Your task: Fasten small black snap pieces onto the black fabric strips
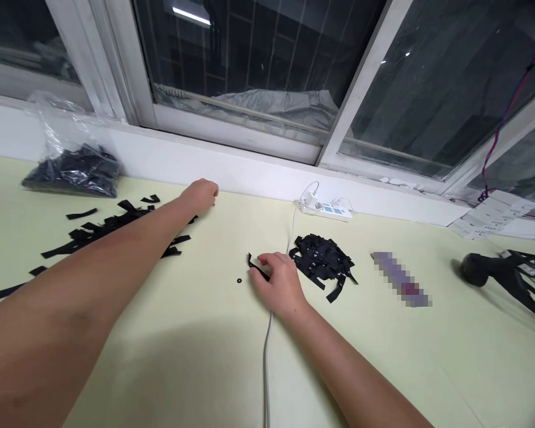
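Observation:
My right hand (282,283) pinches a short black fabric strip (259,271) between thumb and fingers, low over the table. A small black ring-shaped piece (239,280) lies just left of it. My left hand (201,196) is stretched far forward near the wall, its fingers curled closed; what they hold, if anything, is hidden. Beneath and beside my left forearm lie loose black strips (111,224), partly covered by the arm. Right of my right hand sits a heap of black strips (323,257) with small white marks.
A clear plastic bag (74,169) of black pieces stands at the back left. A white power strip (327,209) lies by the wall. Its grey cable (267,362) runs under my right hand. Farther right are a blurred purple object (399,278) and a black stand (494,270).

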The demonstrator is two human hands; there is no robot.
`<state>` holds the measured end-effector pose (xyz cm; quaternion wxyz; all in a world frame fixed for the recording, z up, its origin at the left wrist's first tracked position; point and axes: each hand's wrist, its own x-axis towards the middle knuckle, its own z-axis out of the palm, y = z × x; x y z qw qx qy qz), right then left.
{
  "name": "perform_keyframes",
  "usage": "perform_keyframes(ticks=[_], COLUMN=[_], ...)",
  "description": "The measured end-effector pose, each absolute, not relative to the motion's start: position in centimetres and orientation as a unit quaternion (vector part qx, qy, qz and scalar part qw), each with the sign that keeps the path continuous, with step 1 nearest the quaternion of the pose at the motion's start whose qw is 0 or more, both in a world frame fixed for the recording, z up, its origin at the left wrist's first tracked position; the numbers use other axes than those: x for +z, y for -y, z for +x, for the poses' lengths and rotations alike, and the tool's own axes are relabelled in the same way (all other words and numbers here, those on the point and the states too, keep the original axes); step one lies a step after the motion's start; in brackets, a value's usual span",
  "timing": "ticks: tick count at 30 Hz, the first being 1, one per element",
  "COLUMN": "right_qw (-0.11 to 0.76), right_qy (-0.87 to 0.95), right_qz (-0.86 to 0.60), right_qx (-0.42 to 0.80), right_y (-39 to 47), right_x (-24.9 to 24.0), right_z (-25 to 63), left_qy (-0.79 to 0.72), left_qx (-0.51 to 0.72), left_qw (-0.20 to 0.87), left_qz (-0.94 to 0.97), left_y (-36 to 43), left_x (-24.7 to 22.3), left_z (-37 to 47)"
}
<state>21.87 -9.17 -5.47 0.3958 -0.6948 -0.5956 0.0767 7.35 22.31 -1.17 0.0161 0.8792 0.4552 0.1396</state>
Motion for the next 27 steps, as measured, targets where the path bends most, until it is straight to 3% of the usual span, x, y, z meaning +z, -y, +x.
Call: perform_keyframes(ticks=[7,12,18,23,27], right_qw=[0.374,0.486,0.564,0.629,0.673], right_qy=[0.617,0.523,0.436,0.380,0.307], right_qz=[-0.690,-0.693,-0.691,-0.672,-0.671], right_qx=[0.060,0.102,0.122,0.085,0.053], right_y=[9.1,8.9,8.6,7.9,7.4], right_x=[-5.5,-5.2,-5.1,-5.6,-6.1], right_z=[21.8,22.3,23.2,24.5,26.4], left_qy=[-0.401,-0.422,-0.318,-0.194,-0.189], left_qx=[0.137,0.149,0.163,0.194,0.168], left_qw=[0.053,0.075,0.166,0.188,0.204], left_qz=[0.904,0.891,0.919,0.943,0.946], left_y=[-14.6,-13.2,-9.2,-5.6,-4.8], left_x=[0.4,0.4,-2.4,-3.2,-3.5], left_z=[5.2,4.8,9.6,14.2,18.1])
